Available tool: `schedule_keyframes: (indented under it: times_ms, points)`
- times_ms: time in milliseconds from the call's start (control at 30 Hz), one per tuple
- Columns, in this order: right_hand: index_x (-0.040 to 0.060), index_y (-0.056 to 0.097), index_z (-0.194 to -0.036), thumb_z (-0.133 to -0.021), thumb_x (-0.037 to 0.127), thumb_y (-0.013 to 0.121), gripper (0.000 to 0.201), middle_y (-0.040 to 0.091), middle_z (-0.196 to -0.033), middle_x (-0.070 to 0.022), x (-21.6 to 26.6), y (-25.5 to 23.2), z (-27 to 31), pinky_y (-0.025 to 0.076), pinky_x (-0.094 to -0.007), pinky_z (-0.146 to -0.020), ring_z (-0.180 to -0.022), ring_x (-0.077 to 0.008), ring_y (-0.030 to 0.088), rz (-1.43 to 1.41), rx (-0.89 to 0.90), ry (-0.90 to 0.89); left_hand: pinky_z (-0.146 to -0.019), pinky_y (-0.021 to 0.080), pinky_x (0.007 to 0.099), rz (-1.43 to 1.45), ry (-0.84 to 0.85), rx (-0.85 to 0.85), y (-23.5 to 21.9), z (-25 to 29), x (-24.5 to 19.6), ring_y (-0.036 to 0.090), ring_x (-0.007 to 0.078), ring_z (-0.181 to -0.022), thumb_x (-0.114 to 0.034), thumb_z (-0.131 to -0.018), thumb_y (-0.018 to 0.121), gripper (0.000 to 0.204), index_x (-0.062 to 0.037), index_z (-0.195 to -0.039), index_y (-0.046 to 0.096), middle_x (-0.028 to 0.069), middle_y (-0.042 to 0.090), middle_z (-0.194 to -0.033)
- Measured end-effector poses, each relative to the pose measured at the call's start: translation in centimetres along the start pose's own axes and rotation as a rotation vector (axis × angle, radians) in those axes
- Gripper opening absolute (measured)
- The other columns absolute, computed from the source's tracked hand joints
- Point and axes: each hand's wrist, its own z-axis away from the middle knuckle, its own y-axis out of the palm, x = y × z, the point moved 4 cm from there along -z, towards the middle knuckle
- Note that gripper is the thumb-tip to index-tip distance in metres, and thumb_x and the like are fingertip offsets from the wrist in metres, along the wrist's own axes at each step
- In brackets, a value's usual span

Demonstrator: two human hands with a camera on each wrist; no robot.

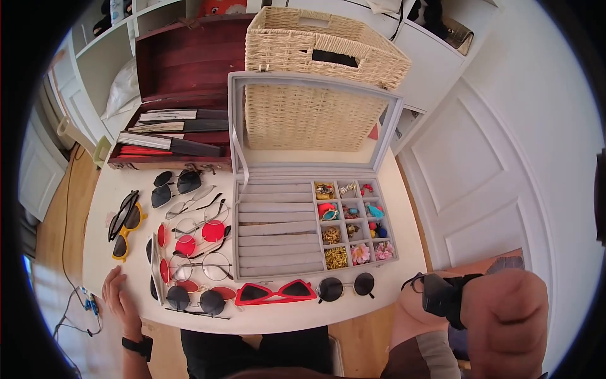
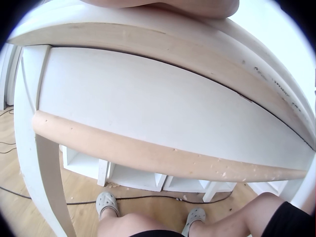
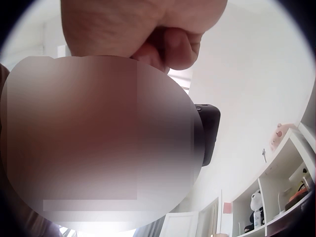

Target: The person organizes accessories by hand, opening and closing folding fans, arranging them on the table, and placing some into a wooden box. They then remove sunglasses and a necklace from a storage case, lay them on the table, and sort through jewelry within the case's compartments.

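My left hand (image 1: 121, 300) rests on the table's front left edge, its fingers relaxed, near yellow-framed sunglasses (image 1: 120, 246); part of this hand (image 2: 173, 6) shows at the top of the left wrist view. Raised at the lower right, my right hand (image 1: 508, 316) has curled fingers with no object visible in them; the right wrist view shows the hand (image 3: 143, 29) above a blurred area. Red cat-eye sunglasses (image 1: 276, 292) and round dark sunglasses (image 1: 331, 289) lie before an open grey jewelry box (image 1: 315, 275) with rings and flower pieces in its right compartments.
Several more glasses (image 1: 213, 231) lie left of the box. Behind stand an open dark red case (image 1: 189, 60) with books or albums inside and a woven basket (image 1: 379, 57). A panelled white door (image 1: 461, 145) is at the right, and cables (image 1: 66, 252) run along the floor.
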Motion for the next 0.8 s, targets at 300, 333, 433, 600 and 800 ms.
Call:
schedule_keyframes:
  times_ms: [300, 333, 433, 600, 800]
  points:
    - [0.0176, 0.044, -0.068, -0.095, 0.023, 0.065, 0.034, 0.043, -0.067, 0.0094, -0.7, -0.1, 1.1, 0.021, -0.0287, -0.049, -0.053, -0.0065, 0.036, -0.071, -0.146, -0.084, -0.109, 0.035, 0.0439, 0.016, -0.031, -0.006, 0.0, 0.1, 0.1, 0.055, 0.0341, -0.124, -0.021, -0.091, 0.041, 0.033, -0.0012, -0.106, 0.063, 0.0163, 0.064, -0.13]
    - [0.0178, 0.044, -0.068, -0.094, 0.023, 0.066, 0.034, 0.043, -0.067, 0.0094, -0.9, -0.1, 1.2, 0.021, -0.0284, -0.049, -0.053, -0.006, 0.037, -0.087, -0.164, -0.069, -0.109, 0.035, 0.0439, 0.017, -0.04, -0.008, -0.1, 0.1, 0.1, 0.055, 0.0341, -0.124, -0.022, -0.091, 0.041, 0.034, -0.0011, -0.106, 0.063, 0.0165, 0.064, -0.13]
    - [0.0178, 0.046, -0.069, -0.092, 0.021, 0.068, 0.032, 0.045, -0.068, 0.0099, -1.5, 0.0, 1.6, 0.021, -0.0274, -0.048, -0.054, -0.0051, 0.038, -0.165, -0.155, -0.113, -0.109, 0.036, 0.044, 0.019, -0.041, -0.015, 0.0, 0.0, 0.0, 0.055, 0.0341, -0.124, -0.022, -0.091, 0.04, 0.035, -0.0008, -0.106, 0.063, 0.0167, 0.064, -0.13]
    - [0.0171, 0.045, -0.07, -0.089, 0.017, 0.07, 0.031, 0.046, -0.07, 0.0101, -2.0, 0.2, 1.9, 0.022, -0.0265, -0.048, -0.054, -0.0052, 0.038, -0.176, -0.13, -0.148, -0.109, 0.037, 0.0441, 0.032, -0.042, -0.022, 0.1, 0.2, 0.6, 0.055, 0.0346, -0.124, -0.024, -0.093, 0.04, 0.036, -0.0008, -0.106, 0.063, 0.0169, 0.064, -0.13]
    - [0.0166, 0.044, -0.07, -0.089, 0.015, 0.069, 0.031, 0.045, -0.069, 0.0096, -1.8, 0.3, 2.1, 0.023, -0.0264, -0.048, -0.054, -0.0055, 0.038, -0.154, -0.148, -0.122, -0.109, 0.038, 0.0437, 0.035, -0.016, -0.023, 0.1, 0.3, 0.5, 0.055, 0.0351, -0.125, -0.028, -0.096, 0.039, 0.038, -0.0005, -0.107, 0.064, 0.0178, 0.063, -0.131]
